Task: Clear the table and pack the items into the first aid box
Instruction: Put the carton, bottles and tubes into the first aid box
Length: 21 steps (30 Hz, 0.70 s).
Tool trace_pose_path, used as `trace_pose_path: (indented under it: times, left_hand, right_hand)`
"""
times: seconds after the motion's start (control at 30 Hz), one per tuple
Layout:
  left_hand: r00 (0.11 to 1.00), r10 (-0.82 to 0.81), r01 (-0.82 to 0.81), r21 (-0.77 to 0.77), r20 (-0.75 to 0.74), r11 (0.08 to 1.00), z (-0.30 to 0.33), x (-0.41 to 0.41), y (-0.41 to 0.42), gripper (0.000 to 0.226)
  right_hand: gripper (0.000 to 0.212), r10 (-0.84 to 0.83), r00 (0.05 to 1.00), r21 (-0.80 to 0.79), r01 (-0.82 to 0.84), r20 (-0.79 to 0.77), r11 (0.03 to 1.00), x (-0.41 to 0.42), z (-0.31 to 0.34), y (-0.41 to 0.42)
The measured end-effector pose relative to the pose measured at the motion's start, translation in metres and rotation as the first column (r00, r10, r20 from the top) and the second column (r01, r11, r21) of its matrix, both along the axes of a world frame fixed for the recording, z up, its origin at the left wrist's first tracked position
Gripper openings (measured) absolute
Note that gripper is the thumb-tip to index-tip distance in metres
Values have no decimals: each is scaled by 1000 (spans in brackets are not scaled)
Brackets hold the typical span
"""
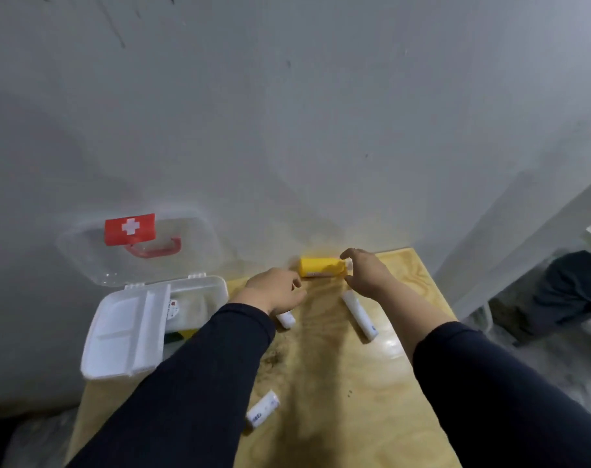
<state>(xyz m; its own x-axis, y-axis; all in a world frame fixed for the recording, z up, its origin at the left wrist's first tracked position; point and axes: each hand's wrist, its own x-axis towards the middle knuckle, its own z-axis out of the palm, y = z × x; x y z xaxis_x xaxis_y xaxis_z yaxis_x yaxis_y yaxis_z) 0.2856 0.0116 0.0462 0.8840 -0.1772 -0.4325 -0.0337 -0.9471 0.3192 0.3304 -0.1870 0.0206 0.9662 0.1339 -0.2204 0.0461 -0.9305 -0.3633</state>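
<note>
A clear plastic first aid box (pixel 206 292) stands open at the table's far left. Its lid (pixel 84 261), with a red cross label and red handle, leans against the wall. A white divided tray (pixel 125 336) lies across the box. A yellow bottle (pixel 321 266) lies on its side at the far edge. My right hand (pixel 365 276) curls around its capped right end. My left hand (pixel 275 292) hovers just left of the bottle, fingers loosely bent, over a small white roll (pixel 286 319). A long white tube (pixel 360 314) lies below my right hand. Another white roll (pixel 263 408) lies nearer me.
The wooden table (pixel 348 400) butts against a grey wall. To the right, past the table's edge, are a grey slanted panel (pixel 510 251) and a person's dark trouser leg (pixel 571 292). Dark sleeves cover both my forearms.
</note>
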Motion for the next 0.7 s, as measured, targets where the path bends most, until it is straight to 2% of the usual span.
trace_pose_path:
  times: [0.33, 0.5, 0.7]
  left_hand:
    - [991, 110, -109, 10, -74, 994, -30, 9, -10, 39]
    - [987, 150, -150, 11, -49, 989, -17, 0, -9, 41]
    - [988, 153, -153, -23, 24, 988, 8, -23, 1, 32]
  right_hand:
    - [38, -31, 999, 170, 32, -11, 985, 31, -47, -10]
    - [28, 14, 993, 270, -45, 117, 962, 20, -26, -13]
    - [24, -9, 972, 402, -89, 235, 911, -8, 18, 12]
